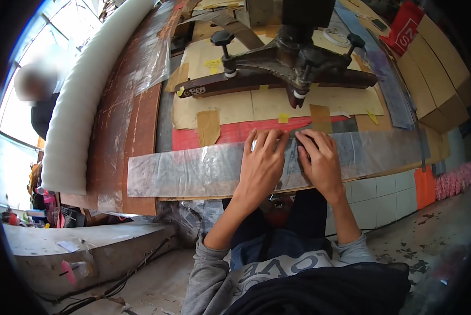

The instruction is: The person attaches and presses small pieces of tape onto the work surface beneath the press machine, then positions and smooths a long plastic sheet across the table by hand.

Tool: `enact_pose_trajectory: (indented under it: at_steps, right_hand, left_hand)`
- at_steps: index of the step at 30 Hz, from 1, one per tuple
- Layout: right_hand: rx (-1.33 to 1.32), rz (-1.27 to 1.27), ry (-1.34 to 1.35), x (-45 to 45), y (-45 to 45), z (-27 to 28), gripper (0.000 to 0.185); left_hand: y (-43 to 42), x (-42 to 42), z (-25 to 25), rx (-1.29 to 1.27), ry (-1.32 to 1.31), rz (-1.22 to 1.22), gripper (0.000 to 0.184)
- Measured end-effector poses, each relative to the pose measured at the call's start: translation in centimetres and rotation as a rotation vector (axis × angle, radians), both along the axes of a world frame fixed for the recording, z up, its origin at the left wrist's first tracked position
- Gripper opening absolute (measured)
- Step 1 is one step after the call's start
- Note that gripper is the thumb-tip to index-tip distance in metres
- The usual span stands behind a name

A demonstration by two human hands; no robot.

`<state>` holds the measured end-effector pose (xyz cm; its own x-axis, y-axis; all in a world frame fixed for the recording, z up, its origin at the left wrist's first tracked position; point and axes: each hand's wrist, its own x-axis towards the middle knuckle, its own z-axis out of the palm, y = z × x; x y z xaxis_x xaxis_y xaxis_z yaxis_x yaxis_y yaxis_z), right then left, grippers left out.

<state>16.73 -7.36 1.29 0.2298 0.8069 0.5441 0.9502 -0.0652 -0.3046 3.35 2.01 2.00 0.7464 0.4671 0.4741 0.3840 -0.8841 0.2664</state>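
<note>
My left hand (264,157) rests over the clear plastic strip (198,168) along the bench's front edge. Its fingers are bent and close together, tips down by the red sheet (230,134). Just to the right, my right hand (319,157) has curled fingers, with thumb and forefinger turned towards the left hand. Between the hands lies a dark patch; whatever the fingertips hold, if anything, is too small or hidden to make out. Beyond the fingertips is a cream board (235,107) with pieces of brown tape (208,127) and small yellow tape bits (283,118).
A dark metal clamp frame (277,58) with black knobs and a long bar (204,88) stands over the board. A white foam roll (83,105) lies at left, beside a brown board (125,126). Cardboard (430,68) stands at right. A person (43,113) is at far left.
</note>
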Motion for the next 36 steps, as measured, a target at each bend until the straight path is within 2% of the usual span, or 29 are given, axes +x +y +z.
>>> enact_pose_trajectory:
  at_steps: [2, 9, 12, 15, 21, 24, 28, 32, 34, 36]
  right_hand:
    - [0.001, -0.002, 0.018, 0.0, -0.2, -0.2, 0.026]
    - [0.071, 0.027, 0.000, -0.1, -0.2, -0.6, 0.025]
    - [-0.008, 0.022, 0.140, -0.1, 0.0, 0.4, 0.023]
    - [-0.030, -0.008, 0.101, 0.0, 0.5, 0.5, 0.021]
    - [-0.012, 0.019, 0.028, 0.1, 0.6, 0.0, 0.017]
    - [-0.046, 0.037, 0.057, 0.2, 0.6, 0.0, 0.014]
    - [-0.066, 0.008, 0.048, 0.3, 0.6, -0.3, 0.012]
    - [-0.068, -0.008, 0.069, 0.4, 0.7, -0.5, 0.011]
    - [-0.062, -0.019, 0.077, 0.2, 0.5, -0.7, 0.011]
    - [-0.055, -0.026, 0.073, 0.2, 0.6, -0.7, 0.011]
  left_hand:
    - [-0.1, 0.1, -0.5, 0.021, -0.017, -0.076, 0.041]
    - [-0.4, 0.0, -0.5, -0.033, 0.027, -0.062, 0.041]
    - [-0.4, 0.1, -0.5, 0.023, 0.005, -0.078, 0.040]
    - [-0.2, 0.2, -0.5, 0.011, 0.013, -0.105, 0.038]
    - [0.0, 0.5, 0.3, 0.158, 0.111, -0.077, 0.027]
    - [0.6, 0.6, 0.2, 0.248, 0.241, 0.050, 0.019]
    - [2.1, -1.4, 1.9, 0.104, 0.273, 0.039, 0.037]
    - [4.1, -4.1, 2.1, 0.201, 0.232, 0.046, 0.045]
    - [6.6, -7.2, 3.7, -0.035, 0.462, 0.064, 0.048]
    - [9.1, -10.7, 2.8, -0.046, 0.377, -0.040, 0.049]
